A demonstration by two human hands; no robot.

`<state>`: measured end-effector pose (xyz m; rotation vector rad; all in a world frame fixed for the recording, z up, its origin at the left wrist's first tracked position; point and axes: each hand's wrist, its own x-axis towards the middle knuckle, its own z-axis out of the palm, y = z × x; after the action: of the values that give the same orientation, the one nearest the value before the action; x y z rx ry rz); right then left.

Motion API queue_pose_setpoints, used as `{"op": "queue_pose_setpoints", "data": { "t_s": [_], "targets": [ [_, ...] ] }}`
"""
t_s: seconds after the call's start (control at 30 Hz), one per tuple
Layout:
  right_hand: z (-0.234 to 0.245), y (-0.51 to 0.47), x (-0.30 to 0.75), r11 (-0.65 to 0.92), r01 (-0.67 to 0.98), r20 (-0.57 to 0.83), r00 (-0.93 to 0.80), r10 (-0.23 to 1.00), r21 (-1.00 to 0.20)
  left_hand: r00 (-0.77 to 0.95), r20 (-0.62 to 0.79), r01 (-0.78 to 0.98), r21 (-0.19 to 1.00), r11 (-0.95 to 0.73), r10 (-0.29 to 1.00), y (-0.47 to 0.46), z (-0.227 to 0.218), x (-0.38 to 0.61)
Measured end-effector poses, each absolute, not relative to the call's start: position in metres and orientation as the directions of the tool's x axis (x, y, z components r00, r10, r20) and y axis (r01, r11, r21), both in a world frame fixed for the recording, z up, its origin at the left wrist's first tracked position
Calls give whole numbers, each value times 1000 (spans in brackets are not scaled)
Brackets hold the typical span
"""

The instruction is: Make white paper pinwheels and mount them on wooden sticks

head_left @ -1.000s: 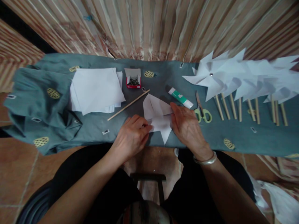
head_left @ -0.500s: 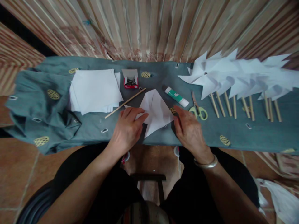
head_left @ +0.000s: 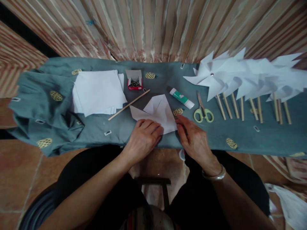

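Note:
A cut, partly folded white paper square point(head_left: 157, 111) lies on the teal cloth point(head_left: 240, 134) in front of me. My left hand point(head_left: 143, 138) rests on the paper's near edge with its fingers laid flat on it. My right hand point(head_left: 194, 138) sits at the paper's right corner, fingertips pinching that corner. A thin wooden stick point(head_left: 129, 104) lies just left of the paper. A green-and-white glue stick point(head_left: 181, 98) and green-handled scissors point(head_left: 202, 111) lie to the right.
A stack of white paper sheets point(head_left: 98, 92) lies at the left, beside a small red open box of pins point(head_left: 134, 80). Several finished white pinwheels on wooden sticks point(head_left: 249, 81) lie in a row at the right. Striped curtains hang behind.
The paper has been turned and laid flatter. My left hand slid down onto its near edge, and my right hand moved in to its right corner.

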<state>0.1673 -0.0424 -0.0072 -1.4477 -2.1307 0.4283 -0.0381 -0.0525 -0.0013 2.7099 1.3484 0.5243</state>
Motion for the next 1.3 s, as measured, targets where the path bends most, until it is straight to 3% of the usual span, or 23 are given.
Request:
{"op": "queue_pose_setpoints", "data": {
  "t_s": [0.47,0.73,1.03,1.3],
  "targets": [
    [-5,-39,179,401,740,270,-298,915,-540,599,283,749,132,-649,749,-57,-3,-36],
    [-3,-46,188,429,611,149,-455,878,-665,648,331,649,230,-725,686,-65,2,-36],
    [-4,-46,189,312,523,70,-432,899,-793,649,299,624,316,-714,700,-68,0,-40],
    [-11,-38,169,278,564,96,-331,939,-777,622,304,651,313,-692,722,-70,3,-38]
  ]
}}
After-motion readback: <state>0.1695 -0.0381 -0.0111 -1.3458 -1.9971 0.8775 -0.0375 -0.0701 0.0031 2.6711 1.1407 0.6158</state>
